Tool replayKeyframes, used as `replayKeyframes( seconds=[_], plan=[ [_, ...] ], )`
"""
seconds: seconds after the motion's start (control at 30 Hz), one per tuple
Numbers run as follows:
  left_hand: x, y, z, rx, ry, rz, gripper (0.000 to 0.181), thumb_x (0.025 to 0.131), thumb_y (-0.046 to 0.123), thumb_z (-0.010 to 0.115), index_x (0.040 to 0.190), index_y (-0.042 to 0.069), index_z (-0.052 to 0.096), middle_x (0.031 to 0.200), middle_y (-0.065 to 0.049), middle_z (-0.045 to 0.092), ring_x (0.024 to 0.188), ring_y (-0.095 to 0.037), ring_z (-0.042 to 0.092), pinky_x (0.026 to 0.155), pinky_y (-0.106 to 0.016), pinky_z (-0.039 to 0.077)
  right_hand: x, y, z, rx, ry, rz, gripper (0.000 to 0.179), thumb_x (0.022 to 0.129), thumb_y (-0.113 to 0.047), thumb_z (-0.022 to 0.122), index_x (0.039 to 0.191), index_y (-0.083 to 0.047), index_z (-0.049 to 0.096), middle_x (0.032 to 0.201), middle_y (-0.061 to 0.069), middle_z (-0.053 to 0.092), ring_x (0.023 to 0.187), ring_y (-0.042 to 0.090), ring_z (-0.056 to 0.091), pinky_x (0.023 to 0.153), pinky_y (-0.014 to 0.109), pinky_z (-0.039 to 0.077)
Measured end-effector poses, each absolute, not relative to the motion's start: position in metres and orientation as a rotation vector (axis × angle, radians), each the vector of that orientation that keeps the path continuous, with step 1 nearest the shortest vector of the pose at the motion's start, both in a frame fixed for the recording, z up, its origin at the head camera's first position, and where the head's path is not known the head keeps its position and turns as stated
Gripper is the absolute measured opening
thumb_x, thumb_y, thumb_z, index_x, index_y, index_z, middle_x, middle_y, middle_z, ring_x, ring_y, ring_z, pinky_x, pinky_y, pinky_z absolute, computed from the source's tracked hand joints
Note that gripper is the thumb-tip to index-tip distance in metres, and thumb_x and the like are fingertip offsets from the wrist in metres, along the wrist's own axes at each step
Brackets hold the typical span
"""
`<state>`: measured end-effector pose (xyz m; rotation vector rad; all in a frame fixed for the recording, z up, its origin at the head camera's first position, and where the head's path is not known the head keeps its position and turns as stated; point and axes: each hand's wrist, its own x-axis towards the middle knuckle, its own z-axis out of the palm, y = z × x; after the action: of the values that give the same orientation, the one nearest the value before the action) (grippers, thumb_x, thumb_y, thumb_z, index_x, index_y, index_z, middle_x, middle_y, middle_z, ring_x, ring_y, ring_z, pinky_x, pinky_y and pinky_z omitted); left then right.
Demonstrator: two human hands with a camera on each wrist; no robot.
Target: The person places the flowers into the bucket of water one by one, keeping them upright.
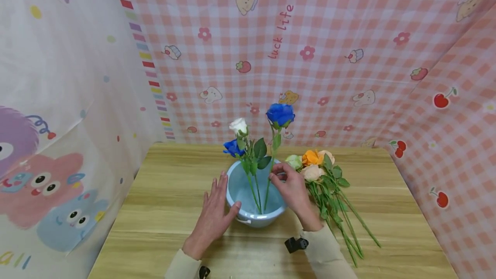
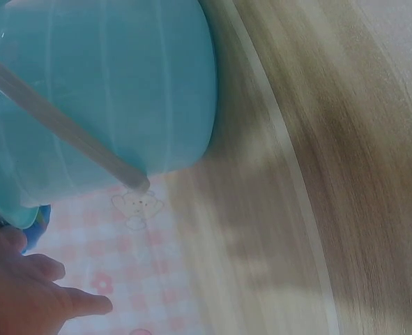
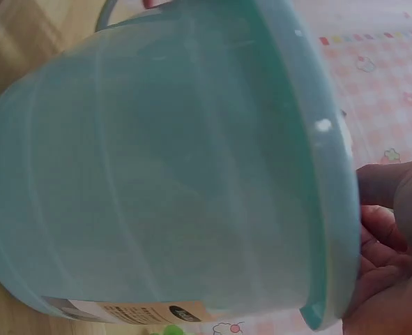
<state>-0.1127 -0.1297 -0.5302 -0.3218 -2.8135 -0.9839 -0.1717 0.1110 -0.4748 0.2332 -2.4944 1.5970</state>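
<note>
- i have the pale blue bucket point(image 1: 259, 222) at the middle of the frame, upright on the wooden table point(image 1: 166, 201).
- the right hand point(image 1: 293, 186), just right of the frame's centre, pinches the stem of the tall blue rose point(image 1: 280, 114) between thumb and fingers; the right wrist view hides that pinch behind the rim.
- the left hand point(image 1: 212, 212), lower centre-left, has its fingers extended along the bucket's near-left side, holding nothing; i can't tell how firmly it presses.
- the white rose point(image 1: 238, 126) and small blue rose point(image 1: 233, 147) lean to the left above the bucket, their stems inside.
- to place this stem well, i'd judge, steady the rim with the left palm, guide the foot of the stem to the bottom, and let go only once it leans securely.
- i'd avoid snagging the leaves point(image 1: 260, 149) near centre; a tug there could shift the neighbours.
- more flowers point(image 1: 312, 157) lie right of centre, stems toward the lower right.
</note>
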Motion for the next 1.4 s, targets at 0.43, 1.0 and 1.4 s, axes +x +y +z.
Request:
replayKeyframes(
  seconds=[0.43, 1.0, 1.4],
  plan=[
    [-0.113, -0.130, -0.530, -0.343, -2.804, -0.981, 0.086, 0.104, 0.052, 0.050, 0.167, 0.009, 0.011, 0.173, -0.008, 0.011, 0.156, -0.041, 0.013, 0.116, -0.075, 0.017, -0.177, 0.097, -0.470, 0.209, -2.686, 1.362, 0.011, 0.093, -0.008, 0.075, 0.103, -0.006, 0.073, 0.095, 0.007, 0.076, 0.086, 0.024, 0.074, 0.074, 0.039, 0.062],
    [-0.113, -0.130, -0.528, -0.348, -2.794, -0.987, 0.086, 0.103, 0.048, 0.053, 0.166, 0.006, 0.014, 0.173, -0.009, 0.012, 0.156, -0.042, 0.014, 0.115, -0.076, 0.019, -0.190, 0.081, -0.471, 0.211, -2.773, 1.281, 0.008, 0.092, -0.009, 0.074, 0.099, -0.007, 0.074, 0.089, 0.004, 0.075, 0.080, 0.020, 0.069, 0.070, 0.037, 0.057],
    [-0.112, -0.129, -0.529, -0.348, -2.784, -1.021, 0.086, 0.102, 0.045, 0.056, 0.167, 0.008, 0.013, 0.173, -0.008, 0.011, 0.156, -0.041, 0.013, 0.115, -0.077, 0.018, -0.202, 0.080, -0.480, 0.216, -2.903, 1.210, 0.007, 0.088, -0.007, 0.073, 0.095, -0.009, 0.075, 0.082, -0.001, 0.072, 0.071, 0.014, 0.063, 0.066, 0.034, 0.053]
  ],
)
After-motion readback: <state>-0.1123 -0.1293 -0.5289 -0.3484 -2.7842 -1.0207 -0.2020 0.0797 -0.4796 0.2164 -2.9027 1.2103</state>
